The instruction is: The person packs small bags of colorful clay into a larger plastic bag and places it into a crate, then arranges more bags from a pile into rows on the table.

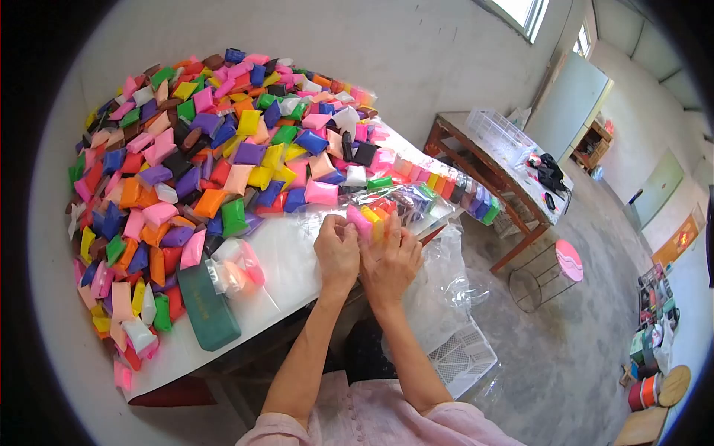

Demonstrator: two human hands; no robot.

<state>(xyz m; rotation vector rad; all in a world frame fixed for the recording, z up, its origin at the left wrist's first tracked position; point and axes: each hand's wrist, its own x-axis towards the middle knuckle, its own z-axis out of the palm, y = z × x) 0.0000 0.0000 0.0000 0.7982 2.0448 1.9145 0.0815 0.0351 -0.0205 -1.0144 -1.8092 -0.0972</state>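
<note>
At the table's front edge, my left hand has its fingers bent round the left side of a small row of pink, yellow and orange packets. My right hand is against the right side of the same row, fingers curled over it. Clear plastic film lies just beyond both hands, with red and other coloured packets under or in it. A large heap of coloured packets covers the table to the left. Past the film, a line of packets in many colours runs to the right.
A green case and clear bags of pink and peach packets lie left of my hands. Clear plastic bags hang at the table's edge above a white basket. A wooden table and a pink-topped stool stand at right.
</note>
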